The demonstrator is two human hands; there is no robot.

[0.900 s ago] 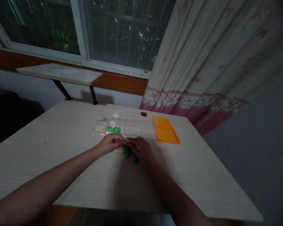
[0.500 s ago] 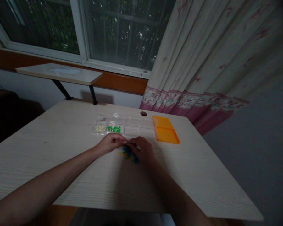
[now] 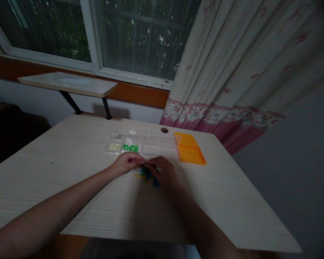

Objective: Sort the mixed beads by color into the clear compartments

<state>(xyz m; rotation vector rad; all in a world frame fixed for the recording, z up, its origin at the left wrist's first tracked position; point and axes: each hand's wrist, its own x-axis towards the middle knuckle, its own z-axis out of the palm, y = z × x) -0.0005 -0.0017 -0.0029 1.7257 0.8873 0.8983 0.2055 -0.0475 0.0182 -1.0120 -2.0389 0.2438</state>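
My left hand (image 3: 129,162) and my right hand (image 3: 162,169) meet fingertip to fingertip over a small pile of blue, green and yellow pieces (image 3: 149,177) on the table. Both are closed in a pinch; whatever lies between the fingers is too small to make out. Just beyond them sits a clear plastic tray (image 3: 151,149) with compartments. Its front left compartment holds pale yellow pieces (image 3: 115,146), and the one beside it holds green pieces (image 3: 130,148). Part of the pile is covered by my right hand.
An orange tray (image 3: 190,149) lies at the right end of the clear one. The pale wooden table (image 3: 70,162) has a round cable hole (image 3: 164,130) at its back edge. A raised shelf (image 3: 70,84) stands at the back left, and a curtain (image 3: 205,90) hangs behind the right side.
Almost nothing differs. Both hands stay pinched together over the pile, with only a very slight shift of the fingers.
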